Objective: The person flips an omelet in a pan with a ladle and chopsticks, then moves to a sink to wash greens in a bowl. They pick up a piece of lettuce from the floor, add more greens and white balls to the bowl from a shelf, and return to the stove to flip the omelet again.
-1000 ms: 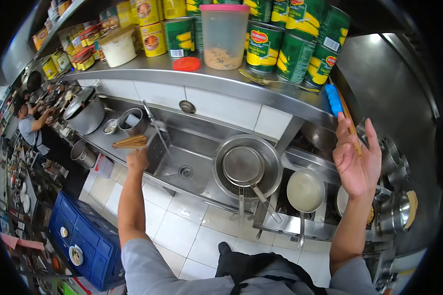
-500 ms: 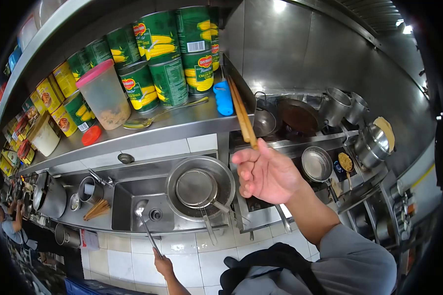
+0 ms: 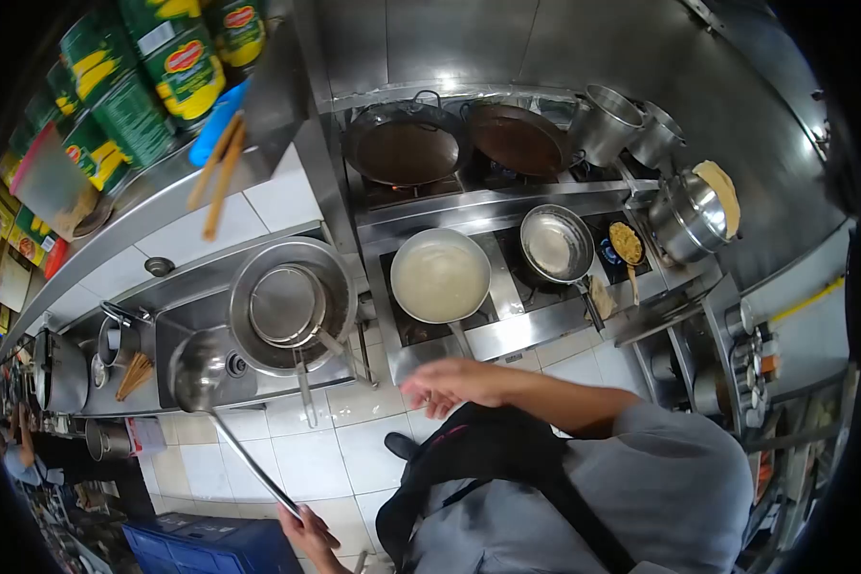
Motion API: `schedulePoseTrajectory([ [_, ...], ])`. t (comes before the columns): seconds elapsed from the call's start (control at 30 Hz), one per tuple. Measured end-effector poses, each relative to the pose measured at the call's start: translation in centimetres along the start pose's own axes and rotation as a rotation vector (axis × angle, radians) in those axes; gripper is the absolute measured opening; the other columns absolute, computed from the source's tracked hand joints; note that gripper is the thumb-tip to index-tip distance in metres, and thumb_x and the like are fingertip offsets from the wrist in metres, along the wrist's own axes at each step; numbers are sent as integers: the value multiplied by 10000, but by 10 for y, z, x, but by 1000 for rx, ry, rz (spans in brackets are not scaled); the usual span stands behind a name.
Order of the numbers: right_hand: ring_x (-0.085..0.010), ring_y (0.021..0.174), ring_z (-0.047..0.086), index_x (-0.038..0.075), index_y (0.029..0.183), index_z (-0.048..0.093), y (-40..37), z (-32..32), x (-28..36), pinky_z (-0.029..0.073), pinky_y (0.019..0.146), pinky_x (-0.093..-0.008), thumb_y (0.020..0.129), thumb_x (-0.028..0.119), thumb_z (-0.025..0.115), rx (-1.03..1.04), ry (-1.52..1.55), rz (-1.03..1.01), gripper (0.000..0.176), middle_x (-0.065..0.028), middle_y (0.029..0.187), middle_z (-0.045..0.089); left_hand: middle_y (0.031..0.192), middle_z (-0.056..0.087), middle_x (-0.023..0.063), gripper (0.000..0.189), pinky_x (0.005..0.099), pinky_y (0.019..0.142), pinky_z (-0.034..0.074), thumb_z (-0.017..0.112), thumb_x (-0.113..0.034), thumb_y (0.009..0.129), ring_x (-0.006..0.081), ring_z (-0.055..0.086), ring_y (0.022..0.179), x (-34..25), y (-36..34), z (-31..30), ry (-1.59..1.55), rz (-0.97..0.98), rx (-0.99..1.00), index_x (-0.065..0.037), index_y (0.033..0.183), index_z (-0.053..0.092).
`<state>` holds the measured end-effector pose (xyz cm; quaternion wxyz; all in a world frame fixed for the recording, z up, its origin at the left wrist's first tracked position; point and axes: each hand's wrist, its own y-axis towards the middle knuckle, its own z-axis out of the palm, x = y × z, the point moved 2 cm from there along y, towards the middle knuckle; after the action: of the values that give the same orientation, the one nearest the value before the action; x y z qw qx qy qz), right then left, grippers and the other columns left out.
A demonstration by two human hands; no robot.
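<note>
My left hand (image 3: 308,532) sits at the bottom edge, gripping the end of a long-handled steel ladle (image 3: 198,369). The ladle's bowl hangs over the front of the sink (image 3: 184,321). Held low before my apron, my right hand (image 3: 448,383) is empty with loose fingers, just in front of the stove's front edge. Beyond it a pan of whitish liquid (image 3: 440,275) stands on a burner. Wooden chopsticks (image 3: 217,175) lie on the steel shelf, next to a blue handle (image 3: 216,124).
A steel bowl with a wire strainer (image 3: 287,304) sits right of the sink. An empty pan (image 3: 555,244), two dark woks (image 3: 407,148) and steel pots (image 3: 684,218) fill the stove. Corn cans (image 3: 153,72) line the shelf. A blue crate (image 3: 210,547) stands on the floor.
My right hand let go of the chopsticks on the shelf and dropped to the stove front. The left hand drew the ladle back from the sink. My view swung right.
</note>
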<state>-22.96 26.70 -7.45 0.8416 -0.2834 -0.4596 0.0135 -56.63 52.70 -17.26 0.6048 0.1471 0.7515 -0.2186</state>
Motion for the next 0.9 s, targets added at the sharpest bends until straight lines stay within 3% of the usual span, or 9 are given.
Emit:
schedulePoseTrajectory([
  [0.13, -143, 783, 621, 57, 1165, 606, -49, -60, -66, 519, 678, -280, 948, 408, 577, -99, -205, 21, 414, -51, 1005, 626, 603, 474, -21, 547, 221, 416, 367, 576, -73, 868, 67, 440, 451, -35, -74, 74, -103, -206, 515, 27, 1381, 414],
  [0.27, -133, 829, 611, 44, 1216, 577, -86, -129, -93, 516, 713, -260, 958, 318, 579, -53, -311, 31, 376, -61, 1052, 621, 649, 474, -29, 483, 209, 417, 352, 524, -140, 958, 58, 428, 471, -98, -101, 263, -113, -239, 909, -50, 1414, 391],
  [0.5, -170, 945, 610, 67, 1255, 532, -139, -242, -127, 528, 800, -318, 925, 332, 617, 44, 47, 252, 432, -76, 1109, 607, 699, 501, -12, 115, 249, 429, 396, 468, -119, 926, 90, 460, 534, -12, -102, 577, -398, -484, 919, -101, 1031, 511],
  [0.53, -187, 944, 620, 73, 1280, 507, -146, -246, -120, 529, 809, -340, 914, 265, 613, 41, 157, 201, 427, -92, 1130, 605, 652, 500, 26, 299, 278, 419, 399, 578, -147, 877, 126, 497, 508, 22, -96, 612, -427, -503, 891, -46, 1153, 525],
  [0.6, -213, 940, 631, 80, 1296, 495, -148, -257, -118, 531, 824, -375, 883, 166, 597, 22, 370, 172, 434, -107, 1135, 609, 878, 659, 71, 285, 337, 643, 519, 539, -188, 901, 169, 617, 793, 139, -85, 689, -76, 88, 951, -80, 1162, 570],
  [0.63, -223, 937, 632, 80, 1285, 508, -146, -266, -127, 531, 830, -388, 863, 134, 584, -14, 471, 191, 433, -107, 1118, 615, 978, 663, 167, 297, 412, 726, 527, 704, -93, 703, 253, 654, 766, 111, -91, 687, 282, 1037, 958, -20, 985, 648],
  [0.67, -235, 935, 632, 81, 1228, 536, -144, -274, -138, 533, 815, -389, 843, 129, 583, -54, 502, 214, 391, -100, 1088, 624, 1127, 624, 216, 335, 426, 793, 517, 699, -121, 715, 321, 653, 883, 132, -98, 695, -101, 436, 865, -2, 1022, 636],
  [0.7, -247, 933, 633, 82, 1170, 565, -142, -284, -151, 536, 799, -391, 823, 123, 582, -107, 530, 236, 350, -94, 1058, 633, 1181, 594, 244, 346, 463, 838, 499, 635, -195, 795, 383, 632, 960, 44, -111, 645, 452, 255, 969, 6, 1076, 622],
  [0.9, -291, 895, 651, 66, 959, 614, -96, -339, -246, 516, 725, -417, 829, 149, 565, 151, 508, 430, 162, -98, 962, 670, 1057, 630, 229, 478, 460, 848, 485, 561, -169, 870, 396, 611, 1010, -18, -168, 487, 489, 232, 576, 31, 1300, 501],
])
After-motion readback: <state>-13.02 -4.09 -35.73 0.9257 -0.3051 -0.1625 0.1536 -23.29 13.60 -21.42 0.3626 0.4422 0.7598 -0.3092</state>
